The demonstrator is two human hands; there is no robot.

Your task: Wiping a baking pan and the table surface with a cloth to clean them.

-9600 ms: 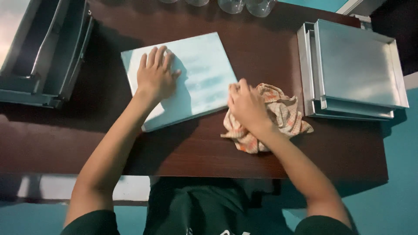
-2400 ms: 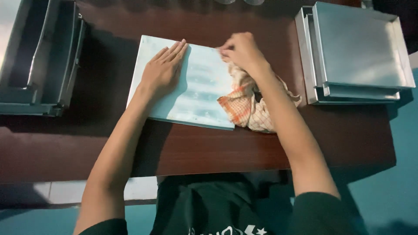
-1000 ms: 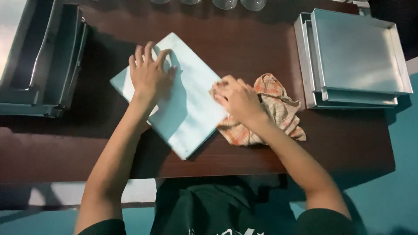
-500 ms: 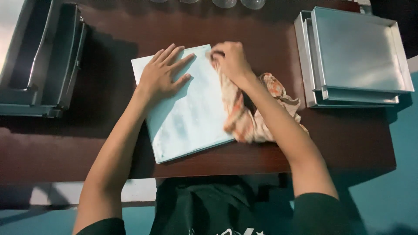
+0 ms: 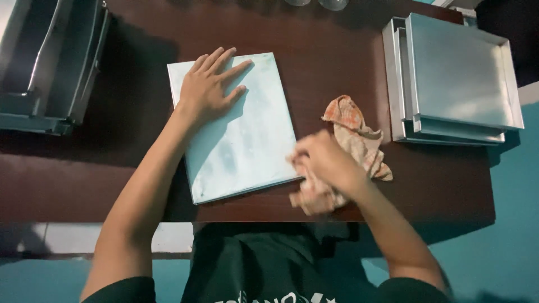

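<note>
A flat, pale blue-grey metal sheet [image 5: 247, 134] lies on the dark brown table [image 5: 337, 56] in front of me. My left hand [image 5: 210, 84] rests flat on its upper left part, fingers spread. My right hand [image 5: 323, 163], blurred by motion, grips an orange-and-beige checked cloth [image 5: 353, 132] at the sheet's lower right corner. Part of the cloth trails off to the right on the table.
A stack of shiny metal trays [image 5: 455, 78] stands at the table's right side. Dark metal trays or racks [image 5: 50, 62] sit at the far left. Bases of glasses [image 5: 314, 4] show at the back edge. The floor below is teal.
My right hand has dragged the cloth from the sheet's top right down to its lower right corner. The sheet has turned slightly, and my left hand stays pressed on it.
</note>
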